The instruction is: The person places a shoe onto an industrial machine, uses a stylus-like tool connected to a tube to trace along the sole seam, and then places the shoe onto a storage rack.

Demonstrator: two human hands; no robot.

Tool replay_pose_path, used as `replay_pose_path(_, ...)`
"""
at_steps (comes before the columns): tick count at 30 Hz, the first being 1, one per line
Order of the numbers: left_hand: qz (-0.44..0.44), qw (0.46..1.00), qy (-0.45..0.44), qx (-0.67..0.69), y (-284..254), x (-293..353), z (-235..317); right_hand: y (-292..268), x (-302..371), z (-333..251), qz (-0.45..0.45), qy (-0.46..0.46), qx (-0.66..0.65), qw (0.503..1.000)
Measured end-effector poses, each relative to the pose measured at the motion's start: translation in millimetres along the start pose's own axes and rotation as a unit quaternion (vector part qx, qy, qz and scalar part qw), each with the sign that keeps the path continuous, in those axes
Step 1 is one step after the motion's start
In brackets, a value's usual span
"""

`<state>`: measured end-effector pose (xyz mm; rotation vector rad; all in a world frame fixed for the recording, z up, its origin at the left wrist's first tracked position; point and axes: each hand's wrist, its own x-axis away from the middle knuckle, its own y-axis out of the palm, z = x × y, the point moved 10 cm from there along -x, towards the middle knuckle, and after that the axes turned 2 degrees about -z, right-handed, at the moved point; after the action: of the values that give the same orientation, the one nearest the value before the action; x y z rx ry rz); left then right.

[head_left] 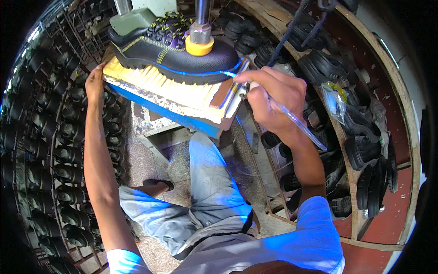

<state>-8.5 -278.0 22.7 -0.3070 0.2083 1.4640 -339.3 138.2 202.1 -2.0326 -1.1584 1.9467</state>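
A black safety shoe [200, 57] with yellow stitching stands on a worn yellow padded platform [150, 86]. A yellow-tipped press rod [199, 45] bears down on its toe, and a green block [132, 22] sits at its heel opening. In my right hand [276, 93] is a pen with a clear barrel [303, 130], its tip against the toe's lower edge. A bright blue line runs along the seam where upper meets sole. My left hand [94, 83] grips the platform's left edge, its fingers partly hidden behind it.
Racks of black shoes [68, 173] line the left side. On the right, a wooden-edged shelf [340, 137] holds black soles [321, 66] and a clear plastic bag [334, 102]. Dark cords [292, 29] hang at the upper right. My legs are below the platform.
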Motion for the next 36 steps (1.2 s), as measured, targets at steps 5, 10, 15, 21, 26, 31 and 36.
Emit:
replay_pose_path(5,-0.023,1.000,0.003,0.001,17,-22,-6,-6,0,-14,0.006,-0.008,-0.002,1.000)
replay_pose_path(10,-0.026,0.999,-0.033,0.036,33,-24,-13,-15,-1,-18,0.027,-0.005,0.069,0.997)
replay_pose_path(15,-0.015,1.000,0.001,-0.008,7,-8,-7,-41,-4,-8,0.057,0.039,-0.011,0.998)
replay_pose_path(21,0.210,0.969,0.133,0.000,-15,142,63,10,19,-1,-0.067,0.210,-0.312,0.924)
replay_pose_path(26,0.084,0.985,0.105,-0.107,39,289,139,89,25,7,0.007,0.148,-0.229,0.962)
replay_pose_path(31,-0.034,0.901,0.302,-0.310,104,230,234,94,13,16,-0.057,0.229,-0.036,0.971)
replay_pose_path(36,-0.238,0.872,0.191,-0.382,142,75,241,128,-18,68,-0.110,0.273,-0.163,0.942)
